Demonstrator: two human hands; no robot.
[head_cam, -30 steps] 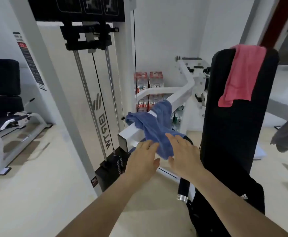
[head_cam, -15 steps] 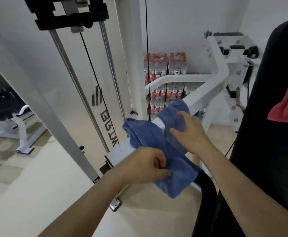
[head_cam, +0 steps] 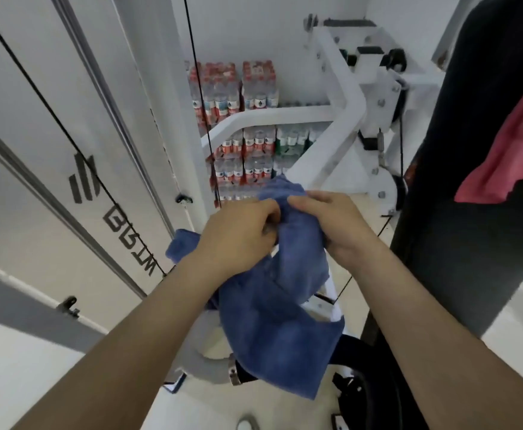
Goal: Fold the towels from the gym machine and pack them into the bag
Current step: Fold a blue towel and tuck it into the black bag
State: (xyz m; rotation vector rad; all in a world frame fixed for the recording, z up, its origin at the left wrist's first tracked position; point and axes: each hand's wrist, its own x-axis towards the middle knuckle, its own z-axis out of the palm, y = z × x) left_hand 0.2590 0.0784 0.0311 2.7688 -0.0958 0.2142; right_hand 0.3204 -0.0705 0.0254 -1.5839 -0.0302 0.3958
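Two bare forearms were seen stretched forward from the bottom edge. A blue towel (head_cam: 280,324) was gripped by both hands. The left hand (head_cam: 238,235) was curled round a bunched fold of it. The right hand (head_cam: 331,223) was closed over the cloth just beside the left, its fingers wrapped over the top. The towel was held in front of the white machine arm (head_cam: 328,150); whether it was touching that arm could not be told. Most of the cloth was left hanging below the hands, and one end was seen sticking out to the left of the left wrist. Beneath the towel, a black grip (head_cam: 245,374) with a chrome collar was partly covered by it. To the right stood a tall black pad (head_cam: 471,125), and a pink towel (head_cam: 508,144) was draped over it. On the left, a black cable (head_cam: 67,135) was stretched diagonally across the machine's white panel. Farthest back, packs of water bottles (head_cam: 232,88) were stacked against the wall behind the arm.
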